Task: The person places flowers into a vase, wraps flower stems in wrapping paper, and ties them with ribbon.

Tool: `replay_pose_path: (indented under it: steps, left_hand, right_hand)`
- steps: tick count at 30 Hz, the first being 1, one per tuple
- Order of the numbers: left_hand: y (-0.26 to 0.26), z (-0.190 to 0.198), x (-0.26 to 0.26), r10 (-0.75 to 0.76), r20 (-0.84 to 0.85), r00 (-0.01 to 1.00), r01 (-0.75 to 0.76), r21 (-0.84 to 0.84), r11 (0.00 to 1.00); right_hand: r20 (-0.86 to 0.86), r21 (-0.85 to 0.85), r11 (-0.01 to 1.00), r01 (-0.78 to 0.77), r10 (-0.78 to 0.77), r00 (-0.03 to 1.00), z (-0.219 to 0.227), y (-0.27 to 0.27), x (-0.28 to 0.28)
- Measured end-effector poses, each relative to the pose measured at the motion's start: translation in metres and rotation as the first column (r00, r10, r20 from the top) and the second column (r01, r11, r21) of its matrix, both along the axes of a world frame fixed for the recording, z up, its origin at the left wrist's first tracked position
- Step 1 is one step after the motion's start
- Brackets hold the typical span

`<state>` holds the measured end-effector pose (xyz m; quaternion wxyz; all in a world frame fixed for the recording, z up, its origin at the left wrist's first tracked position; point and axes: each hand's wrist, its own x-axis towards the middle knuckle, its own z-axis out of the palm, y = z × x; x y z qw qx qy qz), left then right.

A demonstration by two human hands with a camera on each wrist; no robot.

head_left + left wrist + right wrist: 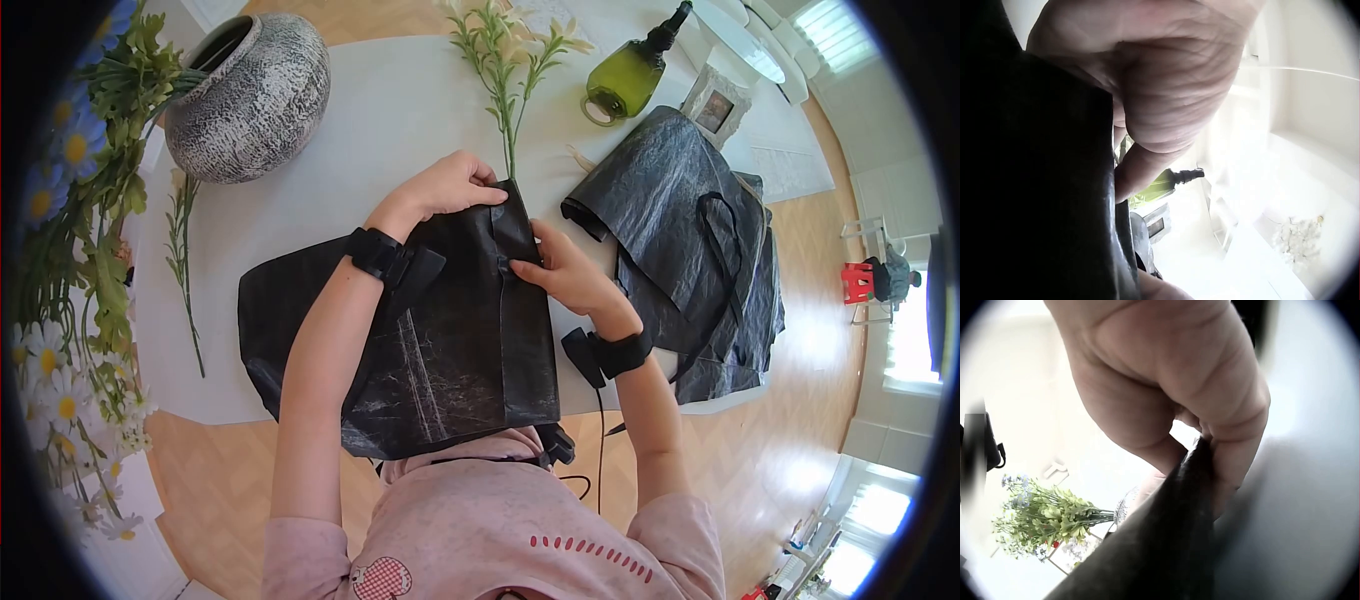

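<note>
I had the black sheet (440, 340) at centre frame, its top corner pinched in the left hand (445, 190), its side gripped by the right hand (580, 275), nearer the long folded strip (528, 350) running downward.

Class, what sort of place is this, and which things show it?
Probably a living room, or a room furnished like one: the textured vase and picture frame look like home decoration, and the floor is wood-coloured.
</note>
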<state>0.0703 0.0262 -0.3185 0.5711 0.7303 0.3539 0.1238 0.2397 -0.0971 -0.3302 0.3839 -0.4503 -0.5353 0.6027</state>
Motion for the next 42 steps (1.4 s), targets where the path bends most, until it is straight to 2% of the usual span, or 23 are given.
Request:
replay_pose_path:
  steps: [2,3,5,9,12,14,15,18,20,24,26,27,29,30,32,33,35,36,37,38,39,41,42]
  left_hand:
    - [-0.001,0.000,0.002,0.025,-0.082,0.996,-0.025,0.001,1.000]
    - [-0.001,0.000,0.002,0.025,-0.084,0.996,-0.025,0.003,1.000]
    - [0.000,-0.003,0.003,0.044,-0.117,0.992,-0.044,0.002,0.999]
    - [0.000,-0.010,0.003,0.062,-0.143,0.988,-0.057,0.037,0.998]
    - [-0.006,-0.007,0.002,0.089,-0.180,0.980,-0.066,0.128,0.990]
    - [-0.011,0.005,0.003,0.128,-0.325,0.937,-0.030,0.289,0.957]
    - [-0.011,0.006,0.000,0.125,-0.327,0.937,-0.026,0.290,0.957]
    - [-0.008,0.015,-0.020,0.039,-0.336,0.941,0.036,0.214,0.976]
    - [-0.008,0.039,-0.040,-0.273,-0.378,0.885,0.337,0.113,0.935]
    - [-0.010,0.054,-0.076,-0.425,-0.354,0.833,0.433,-0.058,0.899]
    - [-0.015,0.056,-0.080,-0.326,-0.045,0.944,0.317,-0.145,0.937]
    - [-0.020,0.056,-0.079,-0.328,-0.049,0.944,0.318,-0.142,0.937]
    - [-0.037,0.069,-0.065,-0.059,0.270,0.961,0.129,-0.246,0.961]
    - [-0.036,0.070,-0.061,-0.084,0.318,0.944,0.162,-0.229,0.960]
    - [-0.046,0.075,-0.037,0.019,0.412,0.911,0.084,-0.230,0.970]
    - [-0.051,0.078,-0.023,0.120,0.496,0.860,0.002,-0.238,0.971]
    - [-0.050,0.071,0.005,0.131,0.541,0.830,0.025,-0.272,0.962]
    - [-0.053,0.067,0.019,0.241,0.531,0.813,-0.019,-0.389,0.921]
    - [-0.057,0.067,0.032,0.347,0.509,0.788,-0.057,-0.501,0.864]
    - [-0.062,0.068,0.041,0.414,0.547,0.727,-0.038,-0.571,0.820]
    - [-0.059,0.067,0.042,0.369,0.615,0.697,0.177,-0.645,0.743]
    - [-0.054,0.066,0.032,0.110,0.959,0.262,0.732,-0.272,0.625]
    - [-0.053,0.067,0.023,0.111,0.958,0.264,0.731,-0.274,0.624]
  right_hand:
    - [-0.004,-0.291,0.957,-0.011,0.011,1.000,0.001,-0.004,0.004]
    - [-0.006,-0.290,0.957,-0.012,0.010,1.000,0.002,-0.007,0.003]
    - [-0.203,-0.351,0.934,-0.066,-0.007,0.979,0.011,-0.016,-0.002]
    - [-0.242,-0.285,0.958,-0.036,-0.035,0.970,0.004,-0.039,-0.007]
    - [-0.146,-0.202,0.976,0.085,-0.116,0.982,-0.015,-0.046,-0.006]
    - [0.134,-0.071,0.992,0.105,-0.095,0.986,-0.021,-0.046,-0.004]
    - [0.132,-0.070,0.992,0.108,-0.099,0.986,-0.021,-0.047,-0.003]
    - [0.256,0.067,0.982,0.179,-0.191,0.948,-0.008,-0.048,-0.005]
    - [0.322,0.120,0.980,0.161,-0.191,0.927,0.000,-0.050,-0.003]
    - [0.290,0.070,0.982,0.175,-0.188,0.938,0.000,-0.052,-0.001]
    - [0.364,0.077,0.984,0.161,-0.178,0.914,0.002,-0.052,-0.001]
    - [0.362,0.080,0.983,0.163,-0.181,0.914,0.000,-0.052,-0.001]
    - [0.387,0.111,0.988,0.103,-0.138,0.911,-0.005,-0.050,-0.002]
    - [0.389,0.113,0.988,0.104,-0.140,0.911,-0.001,-0.049,-0.002]
    - [0.253,-0.205,0.977,0.056,-0.002,0.967,0.017,-0.046,-0.006]
    - [0.256,-0.203,0.978,0.053,0.001,0.967,0.010,-0.045,-0.007]
    - [0.206,-0.020,0.999,0.032,-0.027,0.978,-0.006,-0.040,-0.010]
    - [0.208,-0.014,1.000,0.024,-0.021,0.978,-0.005,-0.038,-0.011]
    - [0.192,-0.015,0.999,0.045,-0.041,0.981,-0.002,-0.086,0.029]
    - [0.177,-0.020,0.998,0.065,-0.060,0.982,0.001,-0.121,0.056]
    - [0.161,-0.025,0.996,0.084,-0.079,0.984,0.004,-0.152,0.080]
    - [0.120,-0.042,0.991,0.130,-0.124,0.985,0.008,-0.184,0.102]
    - [0.099,-0.054,0.986,0.157,-0.151,0.983,0.011,-0.155,0.064]
